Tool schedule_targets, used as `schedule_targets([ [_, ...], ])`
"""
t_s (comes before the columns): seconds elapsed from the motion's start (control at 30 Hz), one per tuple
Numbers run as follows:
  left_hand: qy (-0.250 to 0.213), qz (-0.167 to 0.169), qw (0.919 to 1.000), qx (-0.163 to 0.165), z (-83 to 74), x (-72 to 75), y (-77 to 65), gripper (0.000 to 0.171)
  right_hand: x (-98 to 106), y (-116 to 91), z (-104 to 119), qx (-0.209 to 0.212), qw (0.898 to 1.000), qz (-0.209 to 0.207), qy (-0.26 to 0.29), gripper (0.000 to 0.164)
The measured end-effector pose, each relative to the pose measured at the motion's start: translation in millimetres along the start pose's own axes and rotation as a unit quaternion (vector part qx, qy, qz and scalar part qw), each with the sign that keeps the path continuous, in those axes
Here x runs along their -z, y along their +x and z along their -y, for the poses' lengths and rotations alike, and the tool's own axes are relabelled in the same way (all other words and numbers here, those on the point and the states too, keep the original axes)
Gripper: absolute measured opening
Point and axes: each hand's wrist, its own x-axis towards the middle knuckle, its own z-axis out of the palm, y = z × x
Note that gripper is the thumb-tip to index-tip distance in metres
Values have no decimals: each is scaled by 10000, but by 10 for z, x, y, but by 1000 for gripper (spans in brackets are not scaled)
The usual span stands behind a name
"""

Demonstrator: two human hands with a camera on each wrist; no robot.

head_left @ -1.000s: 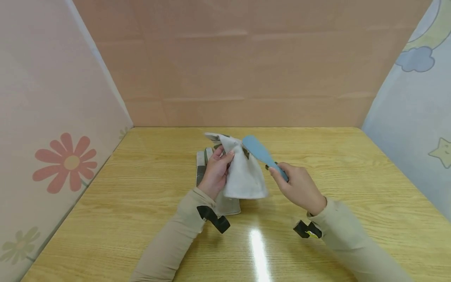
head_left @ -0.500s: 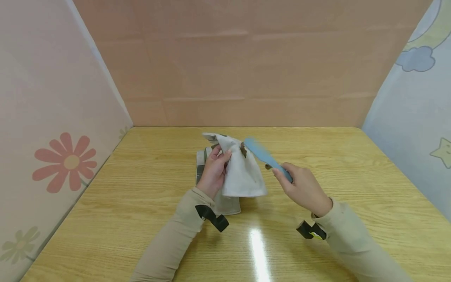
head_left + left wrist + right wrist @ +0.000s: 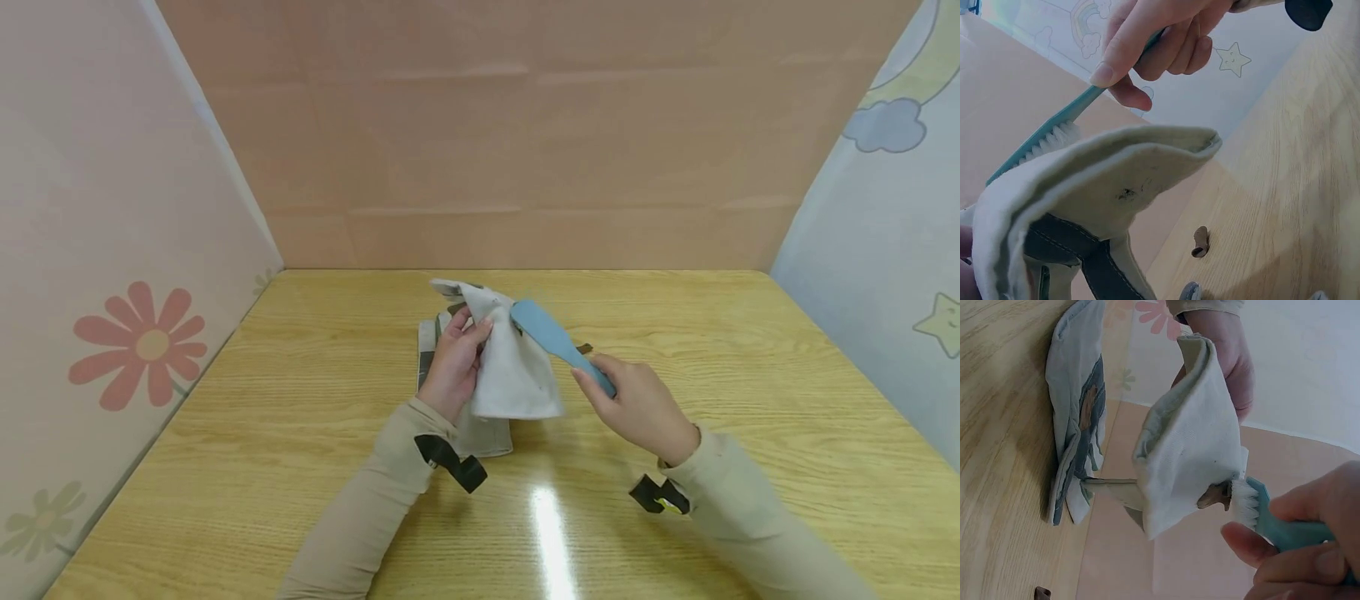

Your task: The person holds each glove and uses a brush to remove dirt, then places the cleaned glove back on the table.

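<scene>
My left hand (image 3: 453,362) grips a white cloth work glove (image 3: 517,379) with dark grey patches, held above the table with its cuff hanging down. In my right hand (image 3: 637,404) is the handle of a light blue brush (image 3: 546,329). Its white bristles (image 3: 1245,503) touch the glove beside a brown lump (image 3: 1215,496) on the cloth. The left wrist view shows a dark smudge (image 3: 1127,194) on the cuff. What looks like a second glove (image 3: 483,437) lies on the table under my left hand, partly hidden.
A small brown piece (image 3: 1200,242) lies on the wooden table (image 3: 262,400), beyond the brush in the head view. Another brown piece (image 3: 1042,594) shows low in the right wrist view. An orange-brown backdrop (image 3: 525,167) and patterned side panels (image 3: 150,208) bound the table.
The brush drew back a little to the right, baring the brown patch, then came left over it again. The held glove shifted slightly left; my left hand keeps its grip.
</scene>
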Motion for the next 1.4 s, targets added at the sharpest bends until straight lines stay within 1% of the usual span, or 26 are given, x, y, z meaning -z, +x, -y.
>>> schedule_targets([
  [0.17, 27, 61, 10000, 27, -9, 1, -12, 30, 69, -12, 17, -32, 9998, 79, -180, 20],
  [0.27, -6, 16, 10000, 43, -11, 5, -9, 29, 114, -8, 20, -33, 9995, 78, -299, 24],
  [0.33, -19, -35, 10000, 39, -16, 7, -6, 29, 138, 1, 21, -44, 9995, 3, -317, 27],
  [0.4, -22, -72, 10000, 59, -19, 4, -4, 29, 147, 19, 25, -46, 9996, -112, -261, 30],
  [0.5, 25, -12, 10000, 91, -16, -3, -11, 30, 127, 59, 41, -93, 9997, -231, -85, 29],
  [0.6, 53, 74, 9999, 143, -6, -13, -20, 30, 78, 92, 62, -142, 9997, -182, 129, 28],
  [0.7, 18, 66, 9999, 134, -6, -13, -17, 29, 28, 93, 64, -218, 9995, -62, 224, 30],
  [0.77, -26, 26, 9999, 103, -13, -3, -6, 29, 3, 79, 50, -285, 9994, 42, 192, 32],
  [0.9, -68, -30, 10000, 34, -26, 27, 17, 31, -15, 39, 25, -327, 9993, 151, 83, 27],
  [1.07, -120, -114, 9999, 13, -44, 47, 12, 30, 32, -3, 25, -272, 9996, 67, 58, 24],
  [1.23, -142, 12, 9999, 15, -44, 25, 4, 29, 37, 20, 15, -190, 9993, -222, 236, 26],
  [1.3, -156, 78, 9998, 50, -34, 12, -2, 28, 21, 41, 22, -154, 9991, -231, 307, 27],
  [1.4, -168, 135, 9997, 69, -21, 3, -13, 27, -10, 57, 28, -177, 9992, -113, 354, 27],
])
